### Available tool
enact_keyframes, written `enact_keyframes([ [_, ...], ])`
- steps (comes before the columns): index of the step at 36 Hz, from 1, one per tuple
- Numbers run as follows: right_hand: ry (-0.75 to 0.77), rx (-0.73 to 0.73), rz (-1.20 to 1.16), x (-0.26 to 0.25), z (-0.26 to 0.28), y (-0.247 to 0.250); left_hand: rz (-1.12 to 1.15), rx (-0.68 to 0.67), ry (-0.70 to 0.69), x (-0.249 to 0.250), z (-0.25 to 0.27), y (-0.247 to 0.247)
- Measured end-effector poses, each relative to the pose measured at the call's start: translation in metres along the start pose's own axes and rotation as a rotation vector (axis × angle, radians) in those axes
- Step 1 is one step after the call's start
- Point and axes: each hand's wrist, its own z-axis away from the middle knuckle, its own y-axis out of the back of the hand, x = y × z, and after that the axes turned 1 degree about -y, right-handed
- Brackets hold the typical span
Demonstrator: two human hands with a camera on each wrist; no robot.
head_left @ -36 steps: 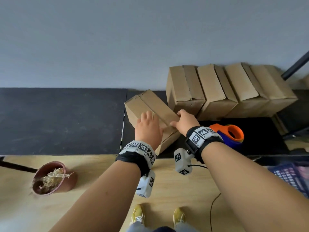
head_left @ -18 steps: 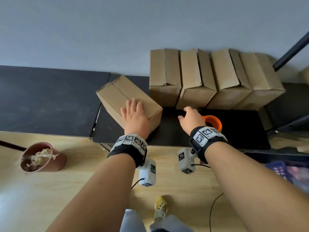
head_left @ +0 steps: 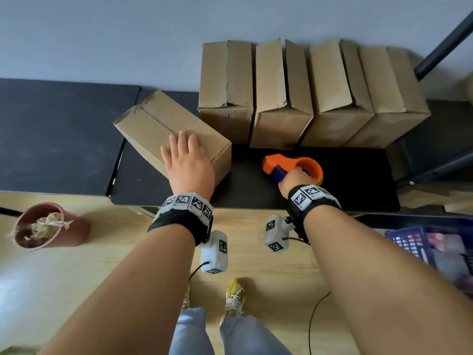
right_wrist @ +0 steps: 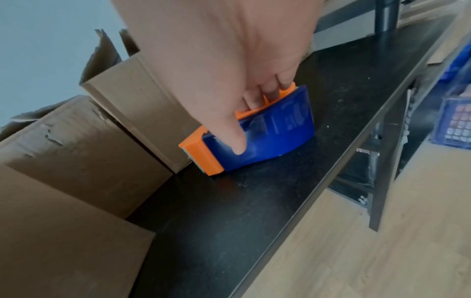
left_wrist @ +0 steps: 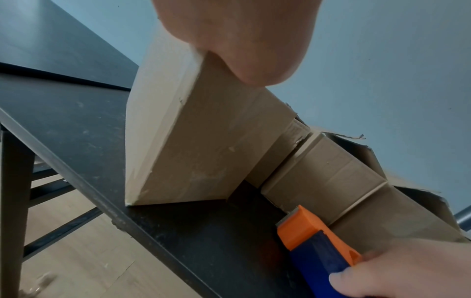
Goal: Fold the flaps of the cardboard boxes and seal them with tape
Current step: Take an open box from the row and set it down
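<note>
Resting flat on the top of the cardboard box (head_left: 163,129), my left hand (head_left: 188,165) has its fingers straight and spread, pressing down rather than gripping. My right hand (head_left: 297,179) is curled round the tape dispenser (head_left: 291,163) — the head view hides that grip behind my knuckles, but the right wrist view shows my thumb on the blue side and my fingers hooked through the orange frame, the toothed end touching the black table (head_left: 353,180). From the left wrist view I see what the head view cannot: the near corner of the box sits just beside the table's front edge.

Behind the dispenser, a row of four boxes (head_left: 281,98) stands against the pale wall (head_left: 128,34), some top flaps raised and ragged. My box lies at an angle, its far right corner near the first of that row. A second dark table (head_left: 51,129) abuts on the left. Below, on the wooden floor (head_left: 76,278), a brown pot (head_left: 74,233) stands to the left and a blue crate (head_left: 435,247) to the right.
</note>
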Motion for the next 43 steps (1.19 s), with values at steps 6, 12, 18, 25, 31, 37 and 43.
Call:
enact_keyframes([
  [6, 0.041, -0.023, 0.060, -0.003, 0.004, -0.005, 0.005, -0.007, 0.016, 0.001, 0.000, 0.002],
  [12, 0.317, -0.263, 0.088, -0.032, 0.068, 0.053, 0.058, -0.033, 0.034, 0.000, -0.002, 0.007],
  [18, 0.177, -0.106, 0.021, -0.011, 0.030, 0.004, 0.113, -0.071, 0.004, -0.004, -0.004, 0.012],
  [25, 0.228, -0.072, -0.212, -0.013, 0.047, 0.025, 0.154, -0.142, -0.022, -0.012, -0.008, 0.022],
  [31, 0.252, 0.130, -0.376, -0.014, 0.070, 0.046, 0.154, -0.217, -0.060, -0.019, -0.013, 0.036],
  [37, 0.376, 0.205, -0.484, -0.042, 0.086, 0.071, 0.131, -0.312, -0.082, -0.028, -0.024, 0.048],
  [43, 0.476, 0.219, -0.459, -0.090, 0.099, 0.091, 0.117, -0.399, -0.148, -0.037, -0.033, 0.065],
])
